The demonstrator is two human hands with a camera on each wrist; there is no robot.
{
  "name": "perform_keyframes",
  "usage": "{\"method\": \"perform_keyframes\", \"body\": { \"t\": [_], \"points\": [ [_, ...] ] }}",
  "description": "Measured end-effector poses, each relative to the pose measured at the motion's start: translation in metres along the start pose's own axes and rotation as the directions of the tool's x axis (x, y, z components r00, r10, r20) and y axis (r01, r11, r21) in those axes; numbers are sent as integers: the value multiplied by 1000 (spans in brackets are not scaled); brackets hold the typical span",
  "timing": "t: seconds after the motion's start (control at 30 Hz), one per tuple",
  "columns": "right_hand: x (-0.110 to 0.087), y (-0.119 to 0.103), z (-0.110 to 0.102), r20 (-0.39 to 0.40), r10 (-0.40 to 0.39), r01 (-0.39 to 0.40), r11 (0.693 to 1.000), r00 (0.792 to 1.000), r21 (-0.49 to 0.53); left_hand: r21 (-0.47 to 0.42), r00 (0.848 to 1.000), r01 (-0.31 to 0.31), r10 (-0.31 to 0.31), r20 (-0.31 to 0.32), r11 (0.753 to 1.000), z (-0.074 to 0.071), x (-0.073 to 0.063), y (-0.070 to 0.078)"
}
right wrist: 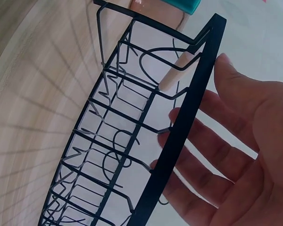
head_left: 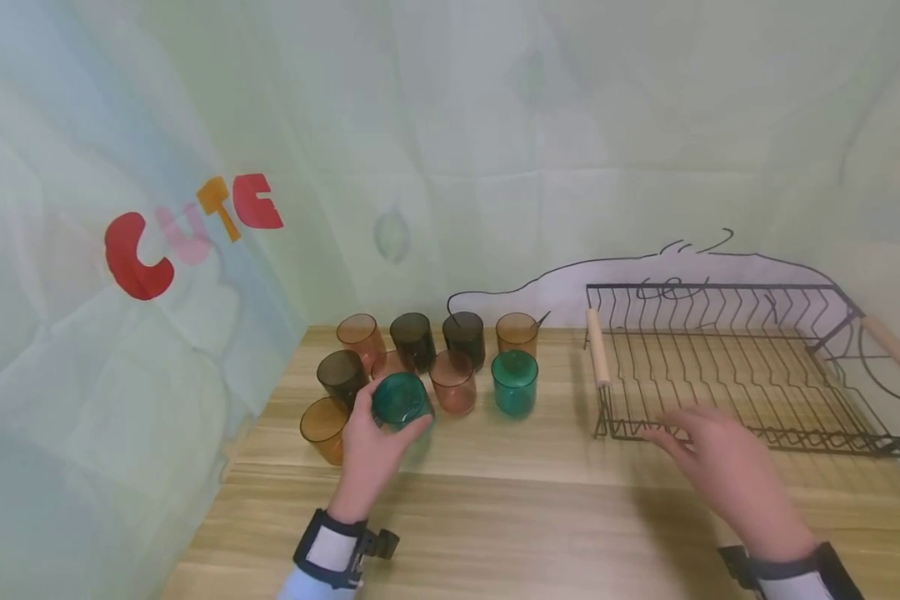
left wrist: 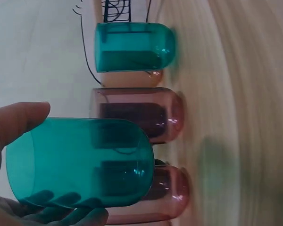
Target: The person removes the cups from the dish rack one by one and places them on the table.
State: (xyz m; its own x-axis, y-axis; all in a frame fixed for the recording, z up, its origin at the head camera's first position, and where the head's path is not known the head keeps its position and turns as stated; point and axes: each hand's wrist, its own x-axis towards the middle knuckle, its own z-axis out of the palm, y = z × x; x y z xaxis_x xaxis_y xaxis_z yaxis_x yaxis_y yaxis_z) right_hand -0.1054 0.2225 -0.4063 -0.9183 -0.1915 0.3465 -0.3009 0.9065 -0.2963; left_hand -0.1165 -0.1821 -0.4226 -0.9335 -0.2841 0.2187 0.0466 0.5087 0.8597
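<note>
My left hand [head_left: 371,458] grips a teal glass [head_left: 402,404] between thumb and fingers. In the left wrist view this glass [left wrist: 75,160] is held off the tabletop, its base toward the wood. Beside it stand a pink glass [head_left: 453,390], a dark glass [head_left: 342,379] and an amber glass [head_left: 322,433]. Farther right is a second teal glass [head_left: 515,390]. My right hand [head_left: 735,479] is at the front of a black wire dish rack [head_left: 817,446]. Seen from the right wrist, its loosely bent fingers [right wrist: 212,174] lie behind the rack's rail; contact is unclear.
Several more glasses, including a dark one [head_left: 463,343] and an amber one [head_left: 517,333], stand in a back row by the fabric backdrop [head_left: 450,150]. The rack has wooden handles [head_left: 598,346] on its ends. Wooden tabletop [head_left: 495,517] lies in front of the glasses.
</note>
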Motion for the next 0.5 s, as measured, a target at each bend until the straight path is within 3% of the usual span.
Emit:
{"method": "perform_keyframes", "body": {
  "t": [0.5],
  "points": [
    [-3,2,1,-96,-101,99,995,990,-34,96,996,78,-75,-37,992,8,0,-35]
  ]
}}
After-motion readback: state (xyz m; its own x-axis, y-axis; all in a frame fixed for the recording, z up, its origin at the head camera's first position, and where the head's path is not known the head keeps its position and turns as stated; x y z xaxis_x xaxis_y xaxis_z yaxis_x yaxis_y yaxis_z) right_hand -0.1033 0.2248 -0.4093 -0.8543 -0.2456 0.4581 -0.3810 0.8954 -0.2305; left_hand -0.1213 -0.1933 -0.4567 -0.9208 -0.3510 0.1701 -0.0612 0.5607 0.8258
